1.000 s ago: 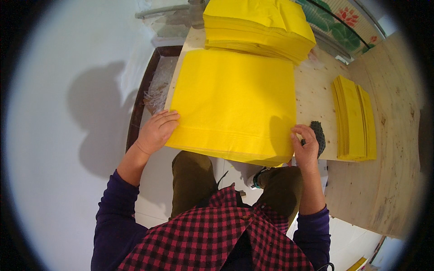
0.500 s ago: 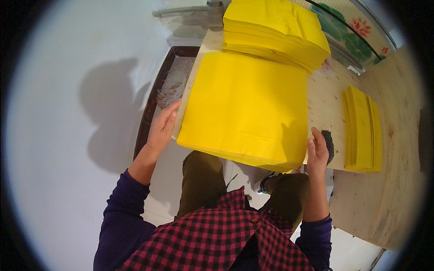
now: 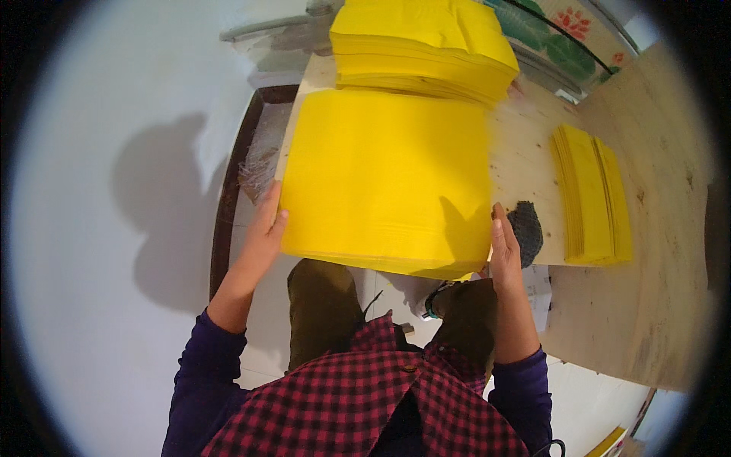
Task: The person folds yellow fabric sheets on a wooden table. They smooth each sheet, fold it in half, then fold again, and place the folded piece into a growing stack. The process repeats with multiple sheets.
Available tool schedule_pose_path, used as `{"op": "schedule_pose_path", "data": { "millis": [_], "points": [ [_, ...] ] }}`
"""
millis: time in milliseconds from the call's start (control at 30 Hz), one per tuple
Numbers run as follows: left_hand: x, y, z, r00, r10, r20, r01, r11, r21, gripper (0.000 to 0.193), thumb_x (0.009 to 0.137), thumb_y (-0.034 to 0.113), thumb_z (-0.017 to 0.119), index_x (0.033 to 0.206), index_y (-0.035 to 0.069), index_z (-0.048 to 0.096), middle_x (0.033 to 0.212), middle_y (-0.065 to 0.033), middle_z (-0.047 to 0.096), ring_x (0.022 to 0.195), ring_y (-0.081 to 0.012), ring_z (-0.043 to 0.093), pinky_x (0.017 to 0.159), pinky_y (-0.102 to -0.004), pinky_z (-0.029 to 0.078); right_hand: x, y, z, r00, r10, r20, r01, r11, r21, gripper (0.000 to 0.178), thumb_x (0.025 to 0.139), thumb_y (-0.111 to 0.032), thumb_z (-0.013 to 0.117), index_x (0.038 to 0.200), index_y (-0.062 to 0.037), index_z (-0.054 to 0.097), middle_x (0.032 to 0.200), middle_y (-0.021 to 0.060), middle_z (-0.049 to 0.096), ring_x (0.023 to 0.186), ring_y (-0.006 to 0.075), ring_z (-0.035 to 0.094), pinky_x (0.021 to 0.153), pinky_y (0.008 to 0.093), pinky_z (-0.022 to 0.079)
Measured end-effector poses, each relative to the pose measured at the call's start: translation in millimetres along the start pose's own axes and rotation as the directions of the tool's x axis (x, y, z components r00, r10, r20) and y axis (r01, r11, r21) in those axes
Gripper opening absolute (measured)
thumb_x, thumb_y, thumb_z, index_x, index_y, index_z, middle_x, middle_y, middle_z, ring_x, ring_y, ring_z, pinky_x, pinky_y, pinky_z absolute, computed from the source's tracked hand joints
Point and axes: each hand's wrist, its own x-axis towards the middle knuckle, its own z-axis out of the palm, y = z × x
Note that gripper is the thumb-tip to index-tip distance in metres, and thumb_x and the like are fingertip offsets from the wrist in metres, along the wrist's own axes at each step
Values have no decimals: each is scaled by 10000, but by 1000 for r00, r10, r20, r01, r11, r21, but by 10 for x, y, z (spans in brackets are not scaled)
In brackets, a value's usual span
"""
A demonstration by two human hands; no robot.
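Note:
A stack of large yellow sheets point(image 3: 381, 179), felt-like and roughly square, lies on the wooden tabletop in front of me. Its near edge reaches the table's front edge. My left hand point(image 3: 261, 236) is at the stack's near left corner, fingers stretched along the side, thumb against the edge. On the opposite side, my right hand point(image 3: 505, 250) rests upright at the near right corner with straight fingers. Neither hand is wrapped round the sheets. Close to my right hand lies a dark grey knitted cloth piece point(image 3: 525, 232).
Behind the sheets stands a taller yellow pile point(image 3: 422, 57). Narrow folded yellow bundles point(image 3: 590, 198) lie at the right beside an upright wooden panel point(image 3: 655, 221). A dark-rimmed box point(image 3: 227, 206) with clear plastic sits left of the table, near the white wall point(image 3: 84, 251).
Both hands have closed in on the sides of the yellow stack, the right one now up against its edge. The whole view has shifted, so things appear further left.

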Motion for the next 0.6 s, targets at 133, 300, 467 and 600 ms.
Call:
{"op": "schedule_pose_path", "data": {
  "millis": [133,300,467,600],
  "points": [
    [69,291,-70,1000,20,-16,-19,996,86,480,974,104,443,1436,16,348,1510,-193,313,1409,-329,286,1152,-393,219,-68,36,-140,1000,-11,-30,14,997,82,547,978,-272,540,1412,21,385,1440,205,420,1337,276,402,1097,378,308],
    [296,763,122,972,215,98,-218,976,22,418,947,82,463,1363,30,458,1460,-184,389,1385,-345,322,1148,-416,232,-196,147,-199,1000,27,-5,-26,995,99,529,947,-150,586,1409,13,387,1421,198,442,1322,285,416,1078,378,333],
    [487,1286,674,904,363,228,-356,932,-71,377,931,74,477,1304,32,513,1396,-185,461,1343,-363,370,1135,-461,253,-248,226,-182,998,53,17,-53,998,15,535,909,-149,629,1389,-23,428,1375,199,488,1254,314,476,1021,381,392],
    [610,1552,1158,848,428,314,-397,904,-159,373,931,78,480,1300,38,515,1392,-183,465,1334,-365,382,1132,-470,258,-190,241,-145,999,17,39,-13,995,-104,639,819,-169,708,1373,-11,433,1362,216,494,1246,299,490,1010,361,397]
  ]
}}
